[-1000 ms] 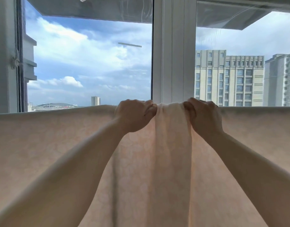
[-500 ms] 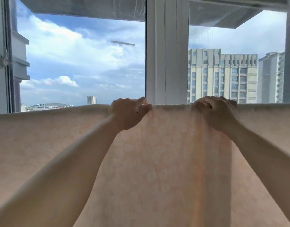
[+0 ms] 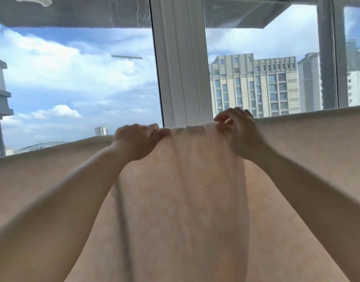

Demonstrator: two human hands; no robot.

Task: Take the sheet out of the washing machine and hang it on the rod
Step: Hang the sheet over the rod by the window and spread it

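One sheet [image 3: 195, 200], pale peach with a faint printed pattern, hangs across the whole width of the view, its top fold running from the left edge up to the right edge. The rod itself is hidden under that fold, so it cannot be seen directly; the straight, taut top line suggests the fabric is draped over it. Between the two hands the cloth is bunched into a narrow gathered band with soft vertical folds falling below it, while the stretches to either side lie flat.

The left hand [image 3: 134, 141] has its fingers curled over the top fold, with the thumb pinching the cloth at the left end of the bunch. The right hand [image 3: 240, 133] grips the right end of the bunch, fingers curled round the fabric at the top edge. The two hands are near each other, with only the gathered band between them.

As a judgement, the task is almost done: the sheet is out of the machine and already up. What seems left is spreading the bunched middle flat along the top and letting go.

Beyond the sheet stands a white window frame [image 3: 179, 68] with glass panes on both sides of it, sky and tall buildings [image 3: 254, 86] outside.
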